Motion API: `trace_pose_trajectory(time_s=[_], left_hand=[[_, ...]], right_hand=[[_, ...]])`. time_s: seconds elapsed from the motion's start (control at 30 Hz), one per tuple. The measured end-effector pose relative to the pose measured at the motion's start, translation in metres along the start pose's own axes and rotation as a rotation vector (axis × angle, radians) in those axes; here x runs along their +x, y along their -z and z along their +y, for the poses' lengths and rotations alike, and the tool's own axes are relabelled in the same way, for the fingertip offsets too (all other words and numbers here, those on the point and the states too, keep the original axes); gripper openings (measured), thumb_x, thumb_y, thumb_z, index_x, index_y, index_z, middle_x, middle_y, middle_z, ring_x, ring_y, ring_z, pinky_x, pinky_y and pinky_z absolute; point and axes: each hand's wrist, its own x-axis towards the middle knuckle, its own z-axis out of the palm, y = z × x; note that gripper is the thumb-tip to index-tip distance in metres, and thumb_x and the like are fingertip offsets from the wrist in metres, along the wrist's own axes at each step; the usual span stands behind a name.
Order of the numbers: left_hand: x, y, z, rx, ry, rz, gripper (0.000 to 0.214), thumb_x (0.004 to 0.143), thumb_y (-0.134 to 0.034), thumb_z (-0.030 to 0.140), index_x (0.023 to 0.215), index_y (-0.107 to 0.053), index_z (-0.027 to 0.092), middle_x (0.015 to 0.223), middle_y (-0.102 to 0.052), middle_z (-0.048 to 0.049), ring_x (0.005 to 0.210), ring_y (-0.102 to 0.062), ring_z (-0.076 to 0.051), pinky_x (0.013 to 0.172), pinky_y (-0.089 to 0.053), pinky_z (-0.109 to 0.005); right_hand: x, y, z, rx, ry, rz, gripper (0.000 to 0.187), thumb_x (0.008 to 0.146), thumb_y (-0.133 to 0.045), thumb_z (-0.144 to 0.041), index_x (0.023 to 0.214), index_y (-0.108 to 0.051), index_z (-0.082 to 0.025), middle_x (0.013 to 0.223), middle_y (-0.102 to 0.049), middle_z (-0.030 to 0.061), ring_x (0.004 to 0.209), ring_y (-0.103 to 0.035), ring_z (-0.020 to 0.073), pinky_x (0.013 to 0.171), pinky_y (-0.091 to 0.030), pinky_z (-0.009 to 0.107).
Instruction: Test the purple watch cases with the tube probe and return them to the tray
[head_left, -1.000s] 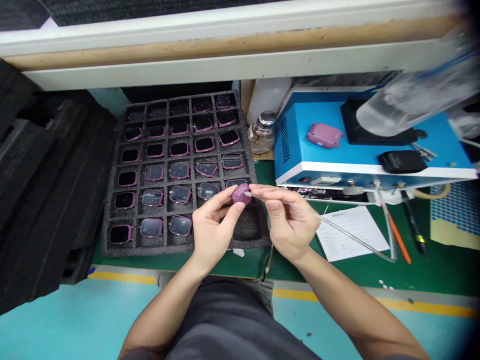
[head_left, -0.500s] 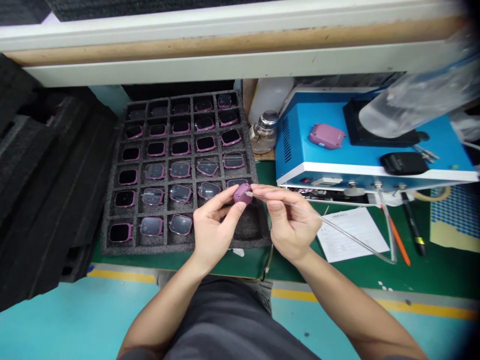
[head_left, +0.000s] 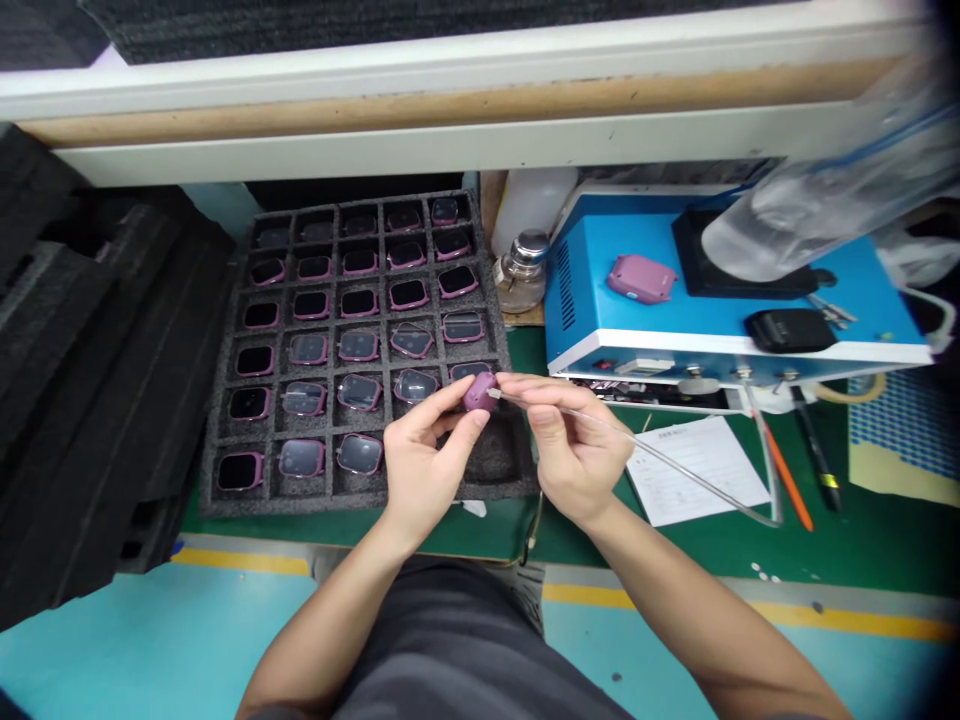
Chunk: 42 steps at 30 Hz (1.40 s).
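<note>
**Left hand** (head_left: 424, 465): from my remote station I read its fingers (head_left: 437, 396) as clamped on the mauve watch case (head_left: 481, 392).
**Right hand** (head_left: 577, 450): its fingers (head_left: 541, 386) are pinched together on a thin clear tube (head_left: 660, 455), whose pale tip meets the case's edge.
**Held case:** lifted above the right end of the dark foam tray (head_left: 217, 490), near the tray's lower right corner.
**Tray contents:** rows of mauve watch cases in square cells, many under clear covers.
**Right of tray:** a blue bench unit (head_left: 600, 270) carrying a second mauve watch case (head_left: 638, 278) and a black device (head_left: 789, 330).
**Beyond tray's right corner:** a glass bottle with a metal top (head_left: 521, 272), with a white plastic bottle (head_left: 532, 195) behind it.
</note>
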Motion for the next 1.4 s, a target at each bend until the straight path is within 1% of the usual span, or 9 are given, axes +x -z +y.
trace_pose_trajectory(time_s=[0.13,0.27,0.37,0.5,0.7,0.87,1.1,1.2,1.4], left_hand=[[0.0004,0.0002,0.0009,0.015,-0.010,0.000,0.032,0.083,-0.087,0.025,0.114,-0.084,0.019,0.119,-0.083,-0.0097,0.106,-0.081,-0.025,0.095,-0.068,-0.033],[0.0012,-0.0003,0.0018,0.008,-0.029,0.016,0.031,0.082,-0.087,0.023,0.113,-0.085,0.019,0.115,-0.084,-0.0081,0.099,-0.083,-0.022,0.092,-0.068,-0.029],[0.0021,-0.0003,0.0019,0.012,-0.037,0.015,0.031,0.082,-0.088,0.023,0.113,-0.085,0.020,0.115,-0.084,-0.0075,0.098,-0.083,-0.021,0.092,-0.068,-0.028],[0.0027,0.0002,0.0015,0.032,-0.028,0.011,0.032,0.083,-0.088,0.027,0.114,-0.085,0.019,0.116,-0.083,-0.0089,0.101,-0.082,-0.023,0.094,-0.068,-0.031],[0.0023,0.0008,0.0013,0.045,-0.025,0.013,0.033,0.082,-0.089,0.030,0.113,-0.085,0.019,0.117,-0.083,-0.0098,0.101,-0.082,-0.024,0.094,-0.068,-0.033],[0.0029,0.0010,0.0014,0.059,-0.014,0.016,0.035,0.081,-0.089,0.031,0.114,-0.084,0.019,0.118,-0.083,-0.0106,0.103,-0.082,-0.026,0.096,-0.068,-0.036],[0.0028,0.0006,0.0013,0.028,-0.018,0.011,0.034,0.081,-0.090,0.029,0.113,-0.085,0.020,0.116,-0.083,-0.0099,0.101,-0.082,-0.025,0.095,-0.068,-0.034],[0.0023,0.0005,0.0010,0.020,-0.019,0.008,0.033,0.082,-0.089,0.028,0.113,-0.085,0.020,0.116,-0.083,-0.0096,0.100,-0.082,-0.024,0.094,-0.068,-0.032],[0.0015,0.0002,0.0008,0.016,0.013,0.018,0.036,0.080,-0.090,0.031,0.113,-0.085,0.018,0.116,-0.083,-0.0113,0.101,-0.082,-0.026,0.094,-0.068,-0.036]], right_hand=[[0.0008,-0.0006,0.0000,0.035,-0.001,-0.001,0.014,0.101,-0.066,-0.018,0.106,-0.077,-0.026,0.104,-0.083,0.0046,0.106,-0.081,0.0223,0.096,-0.069,0.042],[0.0020,-0.0013,0.0007,0.051,0.004,-0.001,0.016,0.101,-0.065,-0.016,0.105,-0.077,-0.026,0.104,-0.083,0.0043,0.105,-0.081,0.0214,0.097,-0.068,0.042],[0.0031,-0.0016,0.0014,0.045,0.012,-0.010,0.014,0.101,-0.065,-0.018,0.105,-0.076,-0.025,0.104,-0.083,0.0048,0.104,-0.082,0.0213,0.096,-0.068,0.042],[0.0048,-0.0016,0.0008,0.005,0.006,-0.001,0.011,0.102,-0.065,-0.023,0.102,-0.075,-0.025,0.101,-0.084,0.0056,0.103,-0.082,0.0225,0.094,-0.069,0.043],[0.0063,-0.0024,-0.0003,0.037,0.013,-0.004,0.012,0.101,-0.065,-0.022,0.102,-0.076,-0.025,0.102,-0.084,0.0050,0.102,-0.082,0.0216,0.094,-0.069,0.041],[0.0057,-0.0030,-0.0003,0.025,-0.008,0.006,0.011,0.102,-0.065,-0.026,0.100,-0.076,-0.025,0.100,-0.084,0.0058,0.102,-0.082,0.0231,0.093,-0.070,0.043],[0.0050,-0.0030,-0.0003,0.041,-0.007,0.000,0.011,0.101,-0.065,-0.022,0.101,-0.076,-0.025,0.101,-0.084,0.0049,0.104,-0.082,0.0220,0.095,-0.069,0.041],[0.0048,-0.0029,-0.0006,0.034,-0.009,0.006,0.011,0.101,-0.065,-0.024,0.100,-0.076,-0.025,0.101,-0.084,0.0052,0.103,-0.082,0.0225,0.093,-0.069,0.042],[0.0040,-0.0033,-0.0012,0.023,-0.014,0.023,0.010,0.101,-0.066,-0.026,0.098,-0.076,-0.024,0.098,-0.084,0.0054,0.099,-0.082,0.0228,0.091,-0.070,0.042]])
